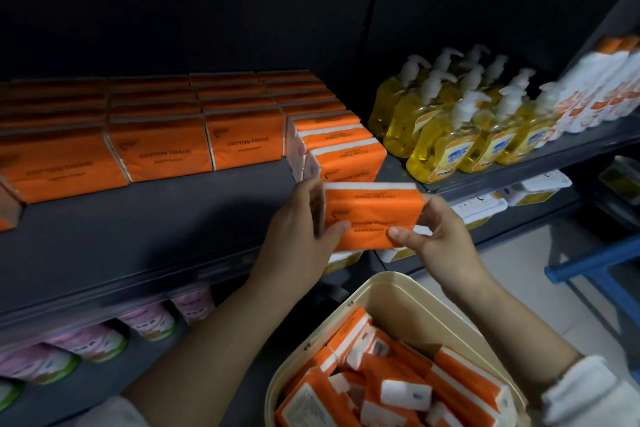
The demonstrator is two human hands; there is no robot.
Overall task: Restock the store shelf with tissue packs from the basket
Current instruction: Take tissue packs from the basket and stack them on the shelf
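Now | left hand, right hand pinch rectangular orange tissue pack | rounded beige basket below

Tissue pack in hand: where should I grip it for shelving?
Grip the pack by its short ends, from either side, as the left hand and right hand do. It's a long flat oblong, so end grips should keep it from twisting.
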